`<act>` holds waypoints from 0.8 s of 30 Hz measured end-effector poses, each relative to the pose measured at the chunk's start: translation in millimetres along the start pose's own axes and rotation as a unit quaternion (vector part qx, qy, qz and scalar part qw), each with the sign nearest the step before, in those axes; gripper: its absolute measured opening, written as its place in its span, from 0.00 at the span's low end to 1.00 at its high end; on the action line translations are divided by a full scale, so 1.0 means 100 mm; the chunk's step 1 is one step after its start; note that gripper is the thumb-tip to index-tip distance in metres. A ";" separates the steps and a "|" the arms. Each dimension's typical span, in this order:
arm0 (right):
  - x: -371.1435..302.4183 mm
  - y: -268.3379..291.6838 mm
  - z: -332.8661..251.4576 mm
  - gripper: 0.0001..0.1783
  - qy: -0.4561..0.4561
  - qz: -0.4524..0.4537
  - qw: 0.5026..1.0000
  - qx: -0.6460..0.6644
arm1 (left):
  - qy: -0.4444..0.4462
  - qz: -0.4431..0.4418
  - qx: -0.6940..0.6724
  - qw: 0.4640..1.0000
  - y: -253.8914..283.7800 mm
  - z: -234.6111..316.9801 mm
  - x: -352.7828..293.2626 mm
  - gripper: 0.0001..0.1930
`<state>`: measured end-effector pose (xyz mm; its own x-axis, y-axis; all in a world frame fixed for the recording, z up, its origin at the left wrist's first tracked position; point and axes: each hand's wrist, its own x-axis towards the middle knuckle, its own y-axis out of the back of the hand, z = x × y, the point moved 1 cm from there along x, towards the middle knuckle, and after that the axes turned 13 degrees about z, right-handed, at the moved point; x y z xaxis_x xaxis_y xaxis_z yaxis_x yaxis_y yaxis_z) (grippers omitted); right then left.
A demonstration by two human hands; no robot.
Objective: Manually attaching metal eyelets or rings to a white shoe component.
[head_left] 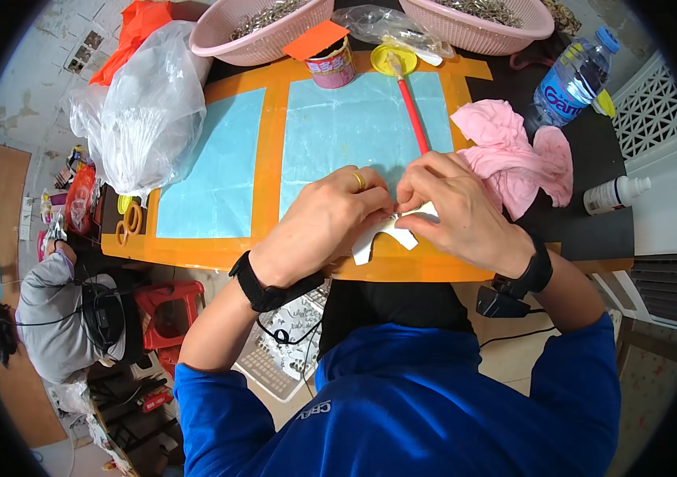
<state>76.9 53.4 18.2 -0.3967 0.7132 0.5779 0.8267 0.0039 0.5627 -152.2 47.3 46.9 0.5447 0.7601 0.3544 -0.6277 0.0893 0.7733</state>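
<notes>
Near the table's front edge, both hands meet over a flat white piece [363,248] with a curved cut-out. My left hand [330,219] has its fingers closed at the left of the piece, a ring on one finger. From the other side my right hand [469,211] pinches at the piece's upper edge, thumb and forefinger together. Something tiny shows between the fingertips, too small to name. Just beyond the right hand lies a brush with a red handle [412,111], its tip on a yellow lid [393,59]. A pink tin [332,67] stands to the lid's left, an orange card on top.
Pink baskets [231,49] of small metal parts stand at the back. A plastic bag [151,103] and orange-handled scissors [129,222] lie left. Rightward are a pink cloth [513,159], a water bottle [573,79] and a small white bottle [615,195]. Another person [72,318] sits left.
</notes>
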 end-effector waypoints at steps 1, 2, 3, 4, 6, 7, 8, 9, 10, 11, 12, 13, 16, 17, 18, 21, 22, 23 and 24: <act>0.00 0.00 0.00 0.16 -0.001 0.001 1.000 0.001 | -0.009 -0.004 0.010 1.000 -0.01 0.00 0.01 0.11; 0.00 0.00 0.00 0.16 0.003 0.002 1.000 -0.003 | -0.035 0.007 0.027 0.999 -0.02 0.01 0.02 0.10; 0.00 0.00 -0.01 0.16 0.006 0.003 1.000 -0.008 | -0.062 0.019 0.044 0.997 -0.05 0.02 0.02 0.09; 0.00 0.00 -0.01 0.16 0.010 0.004 1.000 -0.012 | -0.088 0.030 0.061 0.994 -0.06 0.03 0.02 0.09; 0.00 0.00 0.00 0.17 -0.001 0.000 1.000 -0.011 | -0.112 0.028 0.091 0.989 -0.09 0.04 0.04 0.09; 0.00 0.00 0.00 0.17 -0.006 -0.002 1.000 -0.011 | -0.123 0.026 0.107 0.986 -0.10 0.04 0.05 0.10; 0.00 0.00 0.00 0.17 -0.008 -0.005 1.000 -0.010 | -0.123 0.024 0.112 0.986 -0.11 0.05 0.05 0.10; -0.01 0.01 0.00 0.17 -0.011 -0.007 1.000 -0.009 | -0.124 0.021 0.118 0.985 -0.11 0.06 0.04 0.09; -0.01 0.02 0.00 0.17 -0.013 -0.009 1.000 -0.008 | -0.124 0.018 0.123 0.984 -0.11 0.06 0.04 0.09; 0.00 0.02 0.00 0.17 -0.016 -0.009 1.000 -0.005 | -0.115 0.020 0.112 0.987 -0.12 0.06 0.03 0.09; 0.00 0.02 -0.01 0.17 -0.018 -0.010 1.000 -0.001 | -0.106 0.022 0.101 0.989 -0.13 0.05 0.02 0.09; 0.00 0.03 -0.02 0.17 -0.021 -0.010 1.000 0.003 | -0.097 0.024 0.089 0.991 -0.14 0.04 0.01 0.10; -0.01 0.02 0.00 0.17 -0.006 -0.006 1.000 -0.003 | -0.083 0.022 0.061 0.994 -0.14 0.02 0.02 0.11; -0.01 0.02 0.00 0.17 -0.003 -0.006 1.000 -0.004 | -0.073 0.026 0.052 0.996 -0.13 0.01 0.03 0.11; 0.00 0.02 -0.01 0.18 0.000 -0.007 1.000 -0.005 | -0.063 0.030 0.042 0.997 -0.12 0.00 0.03 0.12; 0.00 0.00 -0.02 0.18 0.005 0.000 1.000 -0.011 | -0.016 0.038 0.017 0.999 -0.12 0.02 0.04 0.13; -0.01 -0.01 -0.02 0.18 0.007 0.003 1.000 -0.014 | 0.003 0.040 0.010 0.999 -0.12 0.03 0.05 0.14; -0.01 -0.01 -0.02 0.18 0.004 0.000 1.000 -0.013 | 0.038 0.054 -0.010 0.998 -0.09 0.04 0.06 0.14; -0.01 0.00 -0.02 0.18 0.001 -0.004 1.000 -0.013 | 0.072 0.067 -0.030 0.995 -0.04 0.03 0.08 0.14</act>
<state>76.5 51.3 18.7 -0.4046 0.7119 0.5740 0.8127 -0.0078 0.5827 -143.5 51.3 48.0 0.3709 0.8515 0.3706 -0.7241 0.0153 0.6896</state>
